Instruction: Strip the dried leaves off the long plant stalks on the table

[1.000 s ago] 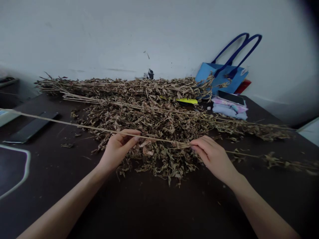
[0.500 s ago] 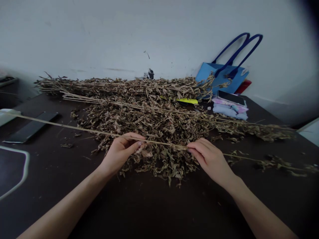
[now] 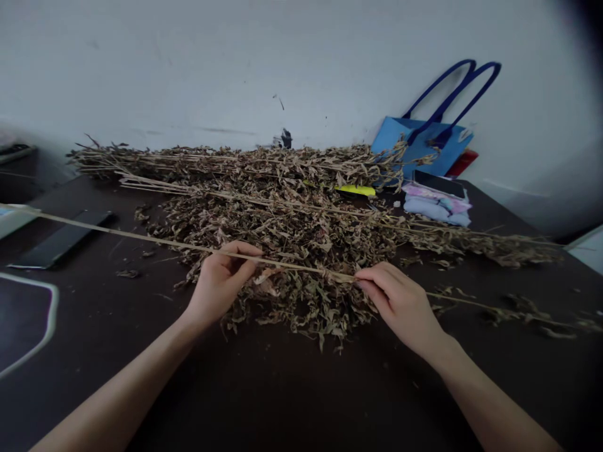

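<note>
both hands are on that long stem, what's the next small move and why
Probably slide the right hand outward along the stem, the left hand steadying it: the stretch between the hands looks mostly bare, while dry leaves show along it beyond the right hand.

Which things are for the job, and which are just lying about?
Probably the job:
Dry stalk, in left hand and right hand
Leafy heap below
Dry bundle behind

Probably just lying about:
Blue bag
Purplish bundle with dark slab on top
</note>
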`<control>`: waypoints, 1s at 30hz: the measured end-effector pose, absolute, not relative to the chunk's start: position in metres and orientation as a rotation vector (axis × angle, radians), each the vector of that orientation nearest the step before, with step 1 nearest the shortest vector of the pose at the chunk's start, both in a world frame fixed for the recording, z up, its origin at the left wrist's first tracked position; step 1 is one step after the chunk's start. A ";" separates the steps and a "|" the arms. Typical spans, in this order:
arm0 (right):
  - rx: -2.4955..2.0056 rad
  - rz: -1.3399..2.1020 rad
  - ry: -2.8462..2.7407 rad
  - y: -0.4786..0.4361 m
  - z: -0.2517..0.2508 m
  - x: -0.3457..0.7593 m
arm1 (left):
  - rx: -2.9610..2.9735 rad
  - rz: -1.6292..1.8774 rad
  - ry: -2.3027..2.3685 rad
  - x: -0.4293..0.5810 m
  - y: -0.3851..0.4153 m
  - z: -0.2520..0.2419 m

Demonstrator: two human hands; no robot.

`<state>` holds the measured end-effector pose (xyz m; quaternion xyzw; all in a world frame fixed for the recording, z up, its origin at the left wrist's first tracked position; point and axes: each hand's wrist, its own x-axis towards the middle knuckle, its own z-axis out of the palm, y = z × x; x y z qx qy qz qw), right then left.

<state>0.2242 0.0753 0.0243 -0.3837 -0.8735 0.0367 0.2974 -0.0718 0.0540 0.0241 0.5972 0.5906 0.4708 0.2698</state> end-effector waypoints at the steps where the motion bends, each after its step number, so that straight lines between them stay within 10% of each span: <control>1: -1.036 0.087 -2.298 0.076 0.025 0.225 | 1.662 1.288 1.656 -0.074 0.055 0.024; 30: -1.101 -0.019 -2.170 0.077 0.026 0.227 | 2.541 0.337 1.838 -0.044 0.054 -0.016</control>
